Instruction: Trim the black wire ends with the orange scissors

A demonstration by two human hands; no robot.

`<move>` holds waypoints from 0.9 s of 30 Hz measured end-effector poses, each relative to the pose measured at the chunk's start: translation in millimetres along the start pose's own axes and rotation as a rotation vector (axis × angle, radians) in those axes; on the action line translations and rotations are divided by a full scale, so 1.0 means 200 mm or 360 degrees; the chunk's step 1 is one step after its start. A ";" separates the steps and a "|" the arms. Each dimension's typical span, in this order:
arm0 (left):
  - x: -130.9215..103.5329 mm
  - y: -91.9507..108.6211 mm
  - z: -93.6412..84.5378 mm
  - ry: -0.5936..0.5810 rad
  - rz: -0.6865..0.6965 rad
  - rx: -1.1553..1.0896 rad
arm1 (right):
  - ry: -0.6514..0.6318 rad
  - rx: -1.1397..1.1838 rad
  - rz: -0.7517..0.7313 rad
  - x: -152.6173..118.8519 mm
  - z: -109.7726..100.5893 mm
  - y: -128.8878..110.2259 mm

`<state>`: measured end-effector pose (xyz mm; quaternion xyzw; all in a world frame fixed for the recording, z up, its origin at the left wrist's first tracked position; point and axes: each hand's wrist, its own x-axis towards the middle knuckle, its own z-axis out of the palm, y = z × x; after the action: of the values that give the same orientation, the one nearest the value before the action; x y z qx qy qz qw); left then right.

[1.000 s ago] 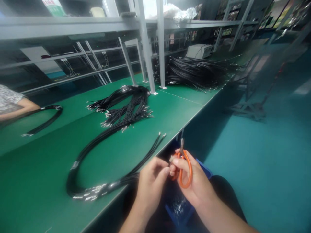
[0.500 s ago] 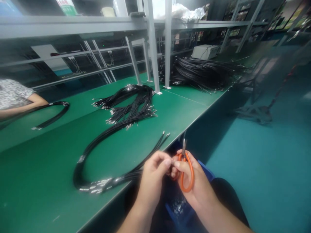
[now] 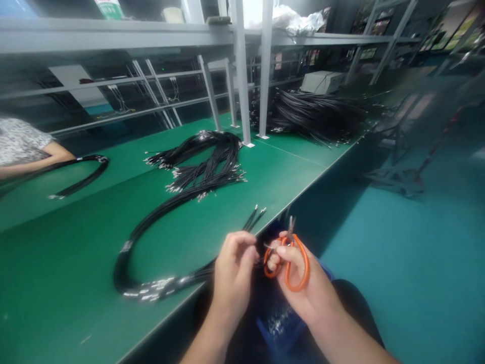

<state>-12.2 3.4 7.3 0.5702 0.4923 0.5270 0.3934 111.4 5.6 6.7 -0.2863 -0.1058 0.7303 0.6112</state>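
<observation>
My right hand (image 3: 301, 268) is closed around orange-handled scissors (image 3: 303, 275), whose short metal blades point up and away. Between its thumb and forefinger sits a small, pale, thin piece, too blurred to name. My left hand (image 3: 234, 265) is curled at the table's edge, fingers bent around black cables (image 3: 204, 273). A few dark strands show between the two hands. Beyond my left knuckles, a couple of metal-tipped cable ends (image 3: 259, 215) stick out. From my left hand the bundle curves over the green table (image 3: 68, 258), with pale bands or labels along its bend.
More black cables (image 3: 212, 162) lie in a pile midway, and a larger heap (image 3: 322, 114) sits beyond the shelf posts (image 3: 244, 76). A blue bin (image 3: 282, 328) with shiny scraps is below my hands. At left, another person's arm (image 3: 56, 154) rests by a cable bundle.
My hands have drawn apart: the left moved slightly left, the right slightly right with the scissors. Earlier their fingertips met. A thin piece now shows at my right fingertips.
</observation>
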 end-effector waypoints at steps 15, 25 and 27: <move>0.02 0.00 -0.02 -0.0347 -0.0191 0.0143 | -0.0087 -0.0308 -0.0276 0.01 0.06 -0.01; 0.01 0.05 -0.03 -0.0308 -0.0252 0.0019 | -0.0018 -0.0548 -0.0379 0.03 0.06 0.00; 0.02 0.05 -0.03 -0.0313 -0.0288 -0.0015 | 0.0041 -0.0714 -0.0515 0.02 0.03 0.01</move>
<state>-16.7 4.4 18.8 0.5704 0.4982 0.4333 0.4885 107.0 10.7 9.5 -0.4031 -0.3016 0.5779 0.6424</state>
